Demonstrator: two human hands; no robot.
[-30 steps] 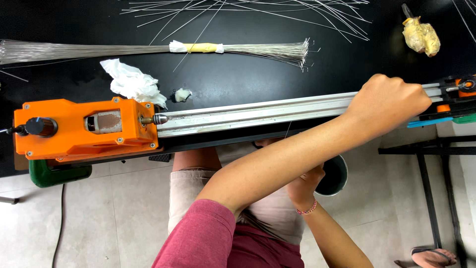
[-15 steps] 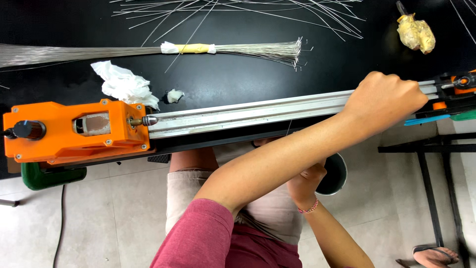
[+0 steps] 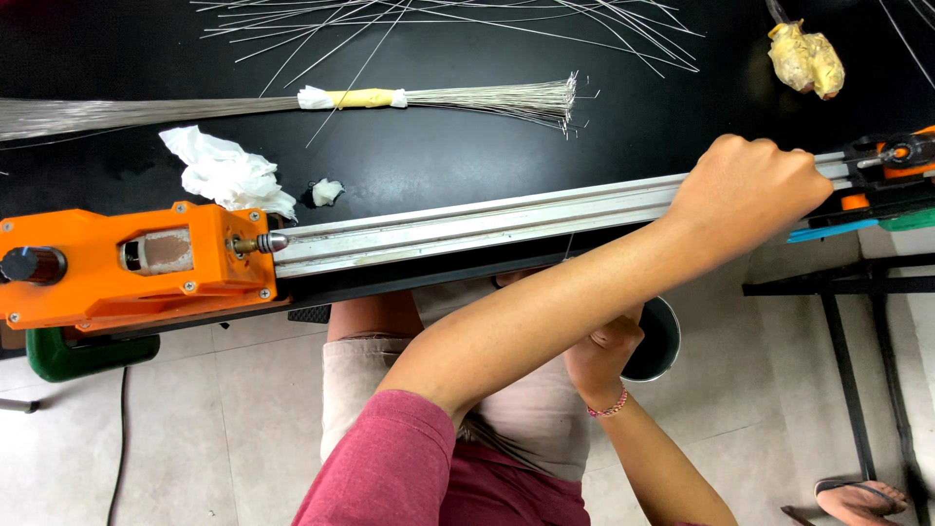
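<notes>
My left hand (image 3: 750, 190) reaches across to the right and lies fisted over the right end of the rail (image 3: 467, 226), the long aluminium bar that runs along the near edge of the black table (image 3: 438, 156). The fingers are curled tight, knuckles up, closed around the rail or something on it; what sits inside the fist is hidden from me. Just right of that hand is the black and orange end block (image 3: 891, 161), with a blue strip (image 3: 828, 231) sticking out below it. At the rail's left end sits the orange housing (image 3: 136, 263), with a black knob (image 3: 24, 265) on its far left side and a small metal coupling (image 3: 261, 243) where it meets the rail. A green clamp (image 3: 78, 353) shows under the housing. My right hand (image 3: 604, 356) is down below the table edge, under my left forearm, fingers bent loosely; I cannot tell whether it holds anything. A dark round bowl (image 3: 657, 336) is just beside it on its right. Farther off on the table lie a bundle of thin wires (image 3: 487, 97) bound with yellow tape (image 3: 360, 98), loose wires (image 3: 438, 19) spread beyond it, a crumpled white tissue (image 3: 224, 170), a small white scrap (image 3: 326, 191) and a yellowish wad (image 3: 804, 56) at far right.
</notes>
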